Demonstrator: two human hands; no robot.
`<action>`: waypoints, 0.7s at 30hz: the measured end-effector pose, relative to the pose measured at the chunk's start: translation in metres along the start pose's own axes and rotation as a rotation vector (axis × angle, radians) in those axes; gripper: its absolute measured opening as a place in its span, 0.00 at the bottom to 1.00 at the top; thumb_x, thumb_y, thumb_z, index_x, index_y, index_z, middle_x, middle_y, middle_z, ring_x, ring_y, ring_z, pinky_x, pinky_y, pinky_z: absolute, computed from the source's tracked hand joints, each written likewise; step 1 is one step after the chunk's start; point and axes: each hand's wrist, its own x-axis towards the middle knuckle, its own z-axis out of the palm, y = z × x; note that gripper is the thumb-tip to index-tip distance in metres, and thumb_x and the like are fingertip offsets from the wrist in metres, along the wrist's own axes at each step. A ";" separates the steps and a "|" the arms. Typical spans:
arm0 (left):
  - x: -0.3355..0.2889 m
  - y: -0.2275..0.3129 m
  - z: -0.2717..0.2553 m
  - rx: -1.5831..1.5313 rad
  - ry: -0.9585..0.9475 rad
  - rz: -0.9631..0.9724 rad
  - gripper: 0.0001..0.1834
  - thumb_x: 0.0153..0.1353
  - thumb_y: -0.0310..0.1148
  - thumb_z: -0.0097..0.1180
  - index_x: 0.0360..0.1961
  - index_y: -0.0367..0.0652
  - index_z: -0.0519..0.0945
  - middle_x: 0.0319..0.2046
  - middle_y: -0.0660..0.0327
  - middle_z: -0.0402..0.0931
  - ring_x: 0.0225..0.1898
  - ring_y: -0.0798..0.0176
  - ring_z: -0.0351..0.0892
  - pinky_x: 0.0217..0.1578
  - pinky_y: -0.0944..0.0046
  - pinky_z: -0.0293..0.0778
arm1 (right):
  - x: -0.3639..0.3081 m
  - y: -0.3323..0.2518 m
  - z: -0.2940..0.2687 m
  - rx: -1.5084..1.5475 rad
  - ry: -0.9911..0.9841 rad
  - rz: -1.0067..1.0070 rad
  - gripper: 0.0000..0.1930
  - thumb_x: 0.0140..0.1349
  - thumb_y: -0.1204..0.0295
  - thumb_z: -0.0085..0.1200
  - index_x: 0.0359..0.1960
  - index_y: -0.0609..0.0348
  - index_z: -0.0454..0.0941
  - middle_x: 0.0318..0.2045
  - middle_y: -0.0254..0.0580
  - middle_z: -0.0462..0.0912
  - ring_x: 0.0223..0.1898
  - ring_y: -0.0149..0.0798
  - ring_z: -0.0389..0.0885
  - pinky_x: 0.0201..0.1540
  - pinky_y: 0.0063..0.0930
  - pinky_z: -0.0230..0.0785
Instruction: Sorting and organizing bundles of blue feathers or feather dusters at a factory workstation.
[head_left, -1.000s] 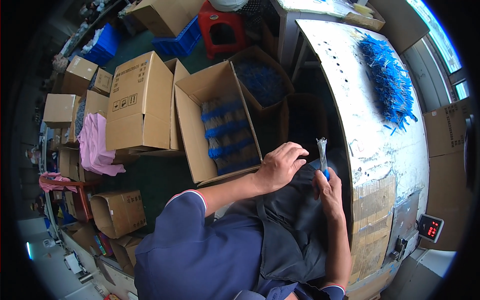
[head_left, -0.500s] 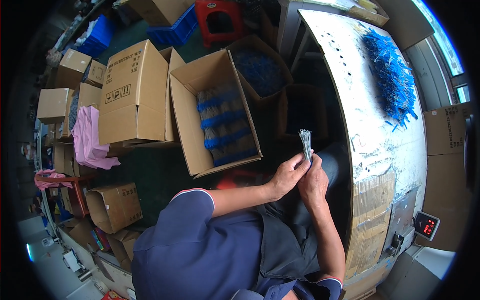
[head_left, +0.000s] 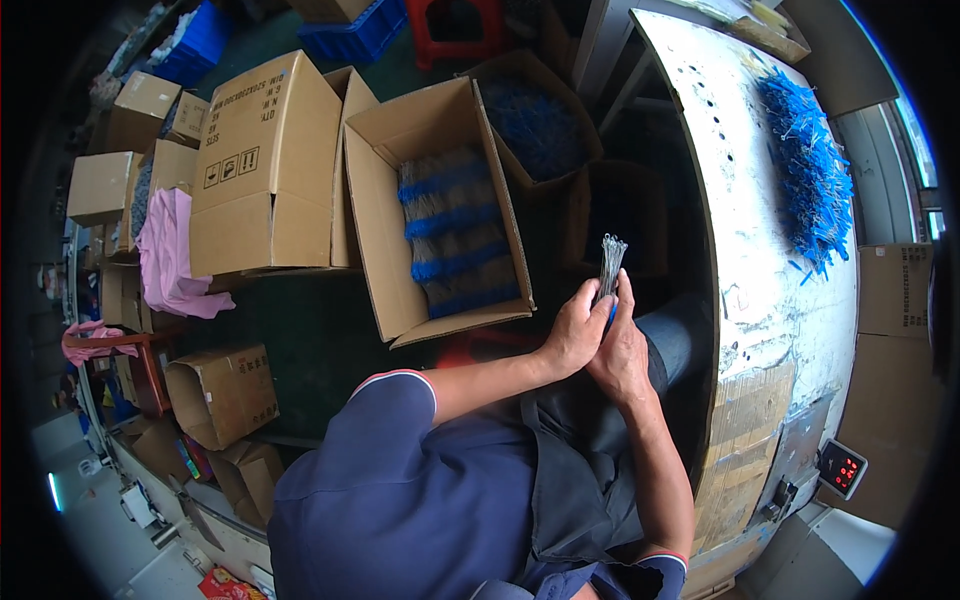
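Note:
In front of my lap I hold a bundle of thin metal wires with blue ends (head_left: 609, 268) between both hands. It stands nearly upright, its looped silvery tips fanning out at the top. My left hand (head_left: 574, 328) is closed on the bundle's left side. On the other side my right hand (head_left: 620, 358) grips its lower part, with one finger pointing up along the wires. Most of the blue part is hidden by my hands. A big pile of similar blue-ended wires (head_left: 808, 175) lies on the worktable (head_left: 740, 215) to my right.
Ahead on the left, an open carton (head_left: 378, 245) holds rows of blue-ended wires. Behind it another carton (head_left: 530, 125) contains loose blue pieces. A closed carton (head_left: 250, 180), pink cloth (head_left: 170, 255) and red stool (head_left: 455, 45) stand around. A small red digital display (head_left: 842, 468) sits by the table.
The whole view has shifted slightly. My hands stay on the bundle, but a finger of my right hand is now stretched upward along the wires.

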 end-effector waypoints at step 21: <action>0.082 -0.257 -0.281 0.822 0.730 -0.395 0.16 0.75 0.38 0.49 0.52 0.36 0.76 0.40 0.46 0.84 0.42 0.45 0.85 0.43 0.49 0.81 | 0.110 0.059 -0.117 -0.646 0.551 -0.296 0.33 0.54 0.77 0.67 0.64 0.55 0.72 0.60 0.48 0.76 0.62 0.52 0.73 0.66 0.46 0.64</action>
